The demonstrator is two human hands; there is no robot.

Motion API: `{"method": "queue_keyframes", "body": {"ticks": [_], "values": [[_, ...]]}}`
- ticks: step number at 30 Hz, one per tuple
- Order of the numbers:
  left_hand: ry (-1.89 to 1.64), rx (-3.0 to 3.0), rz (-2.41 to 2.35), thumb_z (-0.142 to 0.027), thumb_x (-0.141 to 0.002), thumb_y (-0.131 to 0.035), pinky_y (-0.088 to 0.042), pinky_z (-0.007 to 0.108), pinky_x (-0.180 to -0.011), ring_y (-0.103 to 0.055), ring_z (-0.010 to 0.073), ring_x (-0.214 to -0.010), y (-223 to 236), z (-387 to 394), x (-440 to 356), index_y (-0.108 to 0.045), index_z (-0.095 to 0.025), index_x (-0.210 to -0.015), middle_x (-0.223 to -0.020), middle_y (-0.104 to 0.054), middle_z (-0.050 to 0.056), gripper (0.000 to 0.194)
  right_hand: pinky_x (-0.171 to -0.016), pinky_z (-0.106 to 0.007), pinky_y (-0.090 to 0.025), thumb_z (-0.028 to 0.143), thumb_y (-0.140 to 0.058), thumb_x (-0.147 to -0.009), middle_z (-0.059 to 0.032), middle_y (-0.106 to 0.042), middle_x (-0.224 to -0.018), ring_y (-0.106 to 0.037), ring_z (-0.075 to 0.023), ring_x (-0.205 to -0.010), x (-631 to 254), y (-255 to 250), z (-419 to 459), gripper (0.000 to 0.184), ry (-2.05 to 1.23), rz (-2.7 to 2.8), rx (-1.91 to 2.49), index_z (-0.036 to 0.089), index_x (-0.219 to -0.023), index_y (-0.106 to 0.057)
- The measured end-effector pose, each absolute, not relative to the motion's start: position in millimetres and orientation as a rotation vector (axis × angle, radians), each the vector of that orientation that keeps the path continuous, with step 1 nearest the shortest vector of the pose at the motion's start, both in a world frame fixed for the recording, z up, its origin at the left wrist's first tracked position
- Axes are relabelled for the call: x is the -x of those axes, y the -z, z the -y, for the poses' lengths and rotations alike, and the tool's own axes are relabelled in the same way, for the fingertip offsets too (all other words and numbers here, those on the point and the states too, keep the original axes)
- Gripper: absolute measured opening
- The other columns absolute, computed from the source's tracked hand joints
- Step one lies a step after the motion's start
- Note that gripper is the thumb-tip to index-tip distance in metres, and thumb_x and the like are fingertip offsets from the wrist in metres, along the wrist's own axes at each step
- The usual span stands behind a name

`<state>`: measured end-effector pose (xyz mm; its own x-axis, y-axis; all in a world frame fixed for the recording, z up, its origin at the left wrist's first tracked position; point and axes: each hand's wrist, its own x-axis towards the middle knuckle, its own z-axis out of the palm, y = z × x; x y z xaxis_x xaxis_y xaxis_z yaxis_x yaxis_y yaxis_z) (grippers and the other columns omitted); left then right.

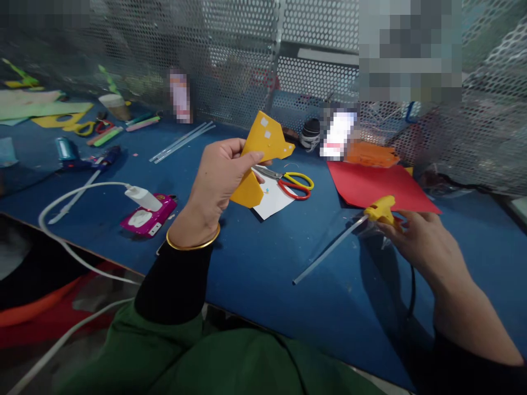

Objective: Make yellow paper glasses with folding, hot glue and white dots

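At far left on the blue worktop (247,255), a blue glue gun (69,156) lies on its side. Nearer, a magenta socket block (167,208) carries a white plug (142,197), whose white cable (69,241) loops off the near edge.

At centre, the left hand (216,178) has its grip clamped on yellow card (265,140) dotted with pale squares, raised above the worktop. Just right of that hand, scissors (288,184) lie partly over white paper (274,203).

Farther right, a red sheet (370,184) lies flat. In front of it, the right hand (428,241) has its grip closed around a yellow glue gun (381,208); a long clear glue stick (329,249) juts from it toward the near left.

The overhanging stick could catch the scissors or paper if the gun swings left, and a tight pinch could crease the card. If the gun is hot, a careless turn might burn the left fingers.

The gun's handle and nozzle are hard to make out behind the right hand. The left hand covers the card's middle, so whether it is one piece or two I cannot tell. Two upright shapes at the back are pixelated.
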<state>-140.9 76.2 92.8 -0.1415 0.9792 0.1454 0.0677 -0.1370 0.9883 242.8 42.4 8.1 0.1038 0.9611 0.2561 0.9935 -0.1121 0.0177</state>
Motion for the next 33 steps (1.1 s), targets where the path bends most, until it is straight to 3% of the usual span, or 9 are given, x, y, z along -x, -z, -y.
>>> {"method": "queue_keyframes", "body": {"ticks": [4,7,11,17,23,28,33], "values": [[-1.466,-1.249,-1.308,-0.026,-0.082,-0.073,-0.052,0.024,-0.052,-0.066,0.0125,-0.054,-93,-81,153,-0.072,-0.018,-0.086,-0.086,-0.078,0.006,0.008,-0.062,-0.044,-0.049,0.057,-0.056,-0.088,-0.0199,-0.072,-0.111,-0.070,-0.0351,-0.086,-233,-37,-30,0.046,0.527,1.910,2.203,0.021,-0.112,-0.073],[-1.504,-1.218,-1.358,-0.024,-0.083,-0.072,-0.054,0.025,-0.056,-0.068,0.0132,-0.056,-96,-82,156,-0.072,-0.018,-0.089,-0.084,-0.077,0.005,0.009,-0.059,-0.040,-0.049,0.048,-0.054,-0.093,-0.0132,-0.075,-0.109,-0.072,-0.0299,-0.083,-201,-61,-31,0.036,0.593,1.963,1.835,0.023,-0.104,-0.076],[-1.537,-1.203,-1.352,-0.024,-0.084,-0.069,-0.055,0.025,-0.058,-0.069,0.0131,-0.058,-95,-83,155,-0.071,-0.018,-0.091,-0.086,-0.077,0.004,0.008,-0.073,-0.033,-0.054,0.037,-0.056,-0.097,-0.0046,-0.078,-0.102,-0.073,-0.0203,-0.085,-132,-68,-63,0.025,0.097,2.336,1.303,0.025,-0.101,-0.078],[-1.579,-1.172,-1.252,-0.021,-0.086,-0.067,-0.051,0.021,-0.051,-0.063,0.0087,-0.050,-89,-88,154,-0.067,-0.017,-0.086,-0.083,-0.077,0.002,0.004,-0.065,-0.031,-0.045,0.020,-0.052,-0.093,-0.0081,-0.077,-0.101,-0.068,-0.0195,-0.083,-51,-25,-143,0.027,0.061,2.767,1.070,0.021,-0.097,-0.078],[-1.549,-1.181,-1.275,-0.023,-0.088,-0.065,-0.050,0.019,-0.051,-0.066,0.0087,-0.053,-90,-87,154,-0.068,-0.018,-0.086,-0.088,-0.079,0.002,0.006,-0.060,-0.032,-0.037,0.020,-0.049,-0.093,-0.0100,-0.073,-0.090,-0.059,-0.0165,-0.070,-32,1,-178,0.028,0.089,2.838,1.000,0.018,-0.089,-0.077],[-1.518,-1.168,-1.275,-0.024,-0.088,-0.065,-0.051,0.021,-0.054,-0.066,0.0092,-0.055,-94,-80,149,-0.068,-0.019,-0.087,-0.088,-0.080,0.000,0.006,-0.064,-0.032,-0.038,0.024,-0.047,-0.098,-0.0109,-0.071,-0.086,-0.058,-0.0167,-0.072,-33,10,-182,0.032,0.078,2.871,0.920,0.018,-0.080,-0.073],[-1.483,-1.192,-1.255,-0.025,-0.088,-0.064,-0.051,0.022,-0.055,-0.066,0.0090,-0.058,-93,-79,149,-0.069,-0.019,-0.088,-0.089,-0.081,-0.003,0.008,-0.067,-0.031,-0.042,0.025,-0.047,-0.100,-0.0100,-0.072,-0.086,-0.060,-0.0180,-0.078,-36,13,-188,0.028,0.039,2.874,0.861,0.019,-0.090,-0.073]]}}
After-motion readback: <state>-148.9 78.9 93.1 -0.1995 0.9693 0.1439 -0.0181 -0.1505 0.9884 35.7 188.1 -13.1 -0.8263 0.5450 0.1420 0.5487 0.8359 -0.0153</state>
